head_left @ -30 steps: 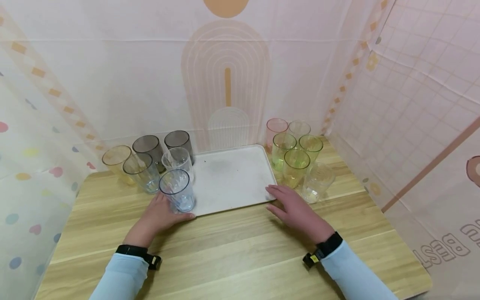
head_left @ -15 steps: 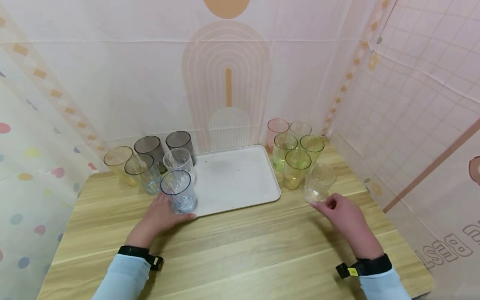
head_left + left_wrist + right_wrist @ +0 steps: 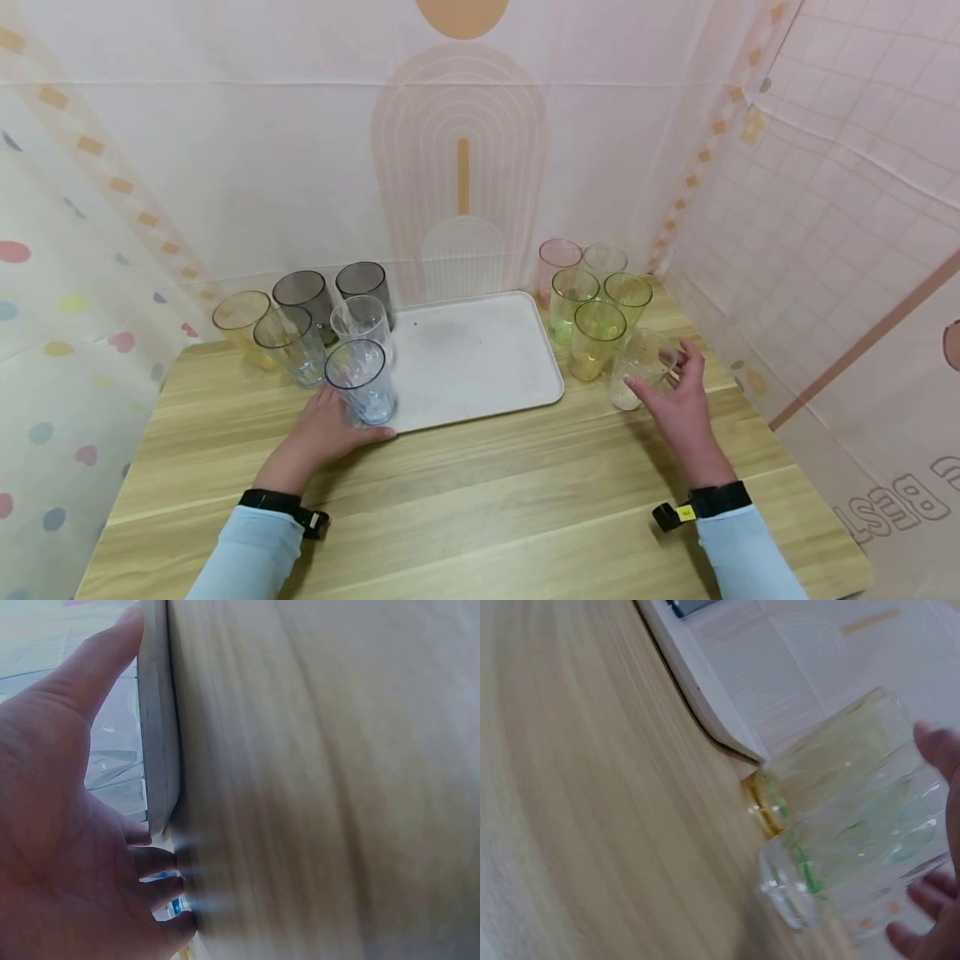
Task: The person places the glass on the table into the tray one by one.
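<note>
Our right hand [image 3: 678, 400] cups around the clear tumbler [image 3: 636, 367], fingers spread, just right of the tray [image 3: 480, 358]. Left hand [image 3: 324, 429] rests open against the blue-tinted tumbler [image 3: 362, 382] on the tray's near-left corner.

The tray [image 3: 480, 358] lies between the two hands on the table [image 3: 480, 500]. The left hand [image 3: 322, 433] rests at the tray's near left corner, just before a tumbler [image 3: 362, 392], with five more tumblers [image 3: 300, 321] behind it. The right hand [image 3: 678, 400] cups a glass [image 3: 637, 367] right of the tray; five other glasses [image 3: 588, 304] stand behind that glass.
</note>
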### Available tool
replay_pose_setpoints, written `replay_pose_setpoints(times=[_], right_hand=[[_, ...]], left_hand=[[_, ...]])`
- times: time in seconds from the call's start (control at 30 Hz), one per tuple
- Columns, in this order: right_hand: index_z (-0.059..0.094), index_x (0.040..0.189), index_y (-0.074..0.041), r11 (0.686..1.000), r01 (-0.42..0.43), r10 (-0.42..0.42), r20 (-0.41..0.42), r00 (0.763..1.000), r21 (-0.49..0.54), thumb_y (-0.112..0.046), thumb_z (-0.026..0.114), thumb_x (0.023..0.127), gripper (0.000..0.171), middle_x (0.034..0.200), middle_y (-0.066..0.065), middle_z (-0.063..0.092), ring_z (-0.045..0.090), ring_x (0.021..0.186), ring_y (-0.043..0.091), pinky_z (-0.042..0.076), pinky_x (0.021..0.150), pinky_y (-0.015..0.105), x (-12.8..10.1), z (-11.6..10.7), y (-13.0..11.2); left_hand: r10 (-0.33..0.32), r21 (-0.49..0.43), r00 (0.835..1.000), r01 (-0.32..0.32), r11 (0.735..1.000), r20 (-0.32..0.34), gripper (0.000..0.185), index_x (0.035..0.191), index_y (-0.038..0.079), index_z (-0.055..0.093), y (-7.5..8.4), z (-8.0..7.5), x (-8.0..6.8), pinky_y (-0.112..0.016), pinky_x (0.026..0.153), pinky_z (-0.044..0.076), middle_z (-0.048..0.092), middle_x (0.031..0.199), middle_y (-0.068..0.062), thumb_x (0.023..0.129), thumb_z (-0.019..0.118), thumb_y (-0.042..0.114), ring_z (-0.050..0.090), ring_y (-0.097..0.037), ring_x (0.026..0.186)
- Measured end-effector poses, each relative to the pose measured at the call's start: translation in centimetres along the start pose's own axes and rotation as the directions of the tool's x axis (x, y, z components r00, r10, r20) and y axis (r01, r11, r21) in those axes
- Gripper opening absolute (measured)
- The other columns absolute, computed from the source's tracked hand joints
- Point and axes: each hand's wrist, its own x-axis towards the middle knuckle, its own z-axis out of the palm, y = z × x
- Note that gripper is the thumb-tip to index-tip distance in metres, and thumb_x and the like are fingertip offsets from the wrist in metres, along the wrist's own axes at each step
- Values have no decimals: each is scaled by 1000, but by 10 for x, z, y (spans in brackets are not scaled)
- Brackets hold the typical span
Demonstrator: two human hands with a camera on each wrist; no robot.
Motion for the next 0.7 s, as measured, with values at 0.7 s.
replay_pose_setpoints(times=[0.7], right_hand=[[30, 163, -4, 992, 121, -123, 38, 992, 38, -7, 87, 95, 88, 150, 22, 53, 51, 137, 38, 44, 109, 34, -6, 14, -3]], left_hand=[[8, -18, 1000, -8, 1000, -13, 147, 163, -24, 17, -6, 2, 3, -73, 131, 15, 19, 170, -48, 79, 89, 74, 16, -67, 158]])
